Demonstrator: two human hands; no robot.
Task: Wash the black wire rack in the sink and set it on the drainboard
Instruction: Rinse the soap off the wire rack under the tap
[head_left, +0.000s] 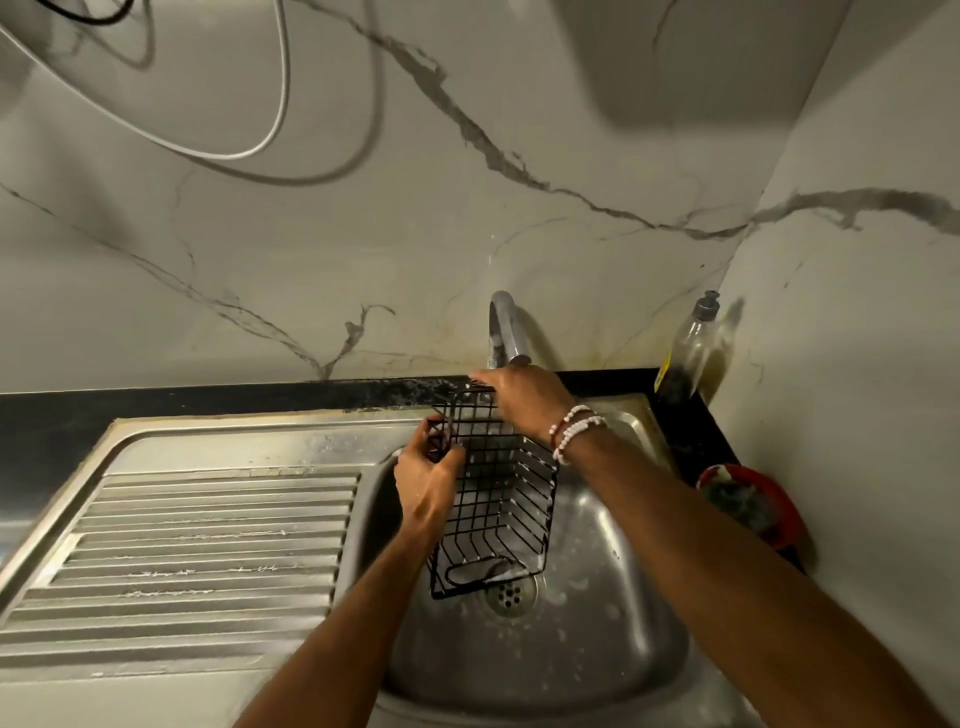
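Observation:
The black wire rack (501, 499) is held on end over the steel sink (597, 649), its lower end close to the drain (509, 595). My left hand (428, 486) grips its left side. My right hand (519, 397), with bead bracelets at the wrist, holds the rack's top edge just under the tap (506, 327). Soap foam clings to the wires near the lower end. The ribbed drainboard (208, 551) lies to the left of the basin.
A dish-soap bottle (685, 353) stands in the back right corner on the black counter edge. A red bowl (753, 501) with a scrubber sits at the right of the sink. Cables hang on the marble wall above.

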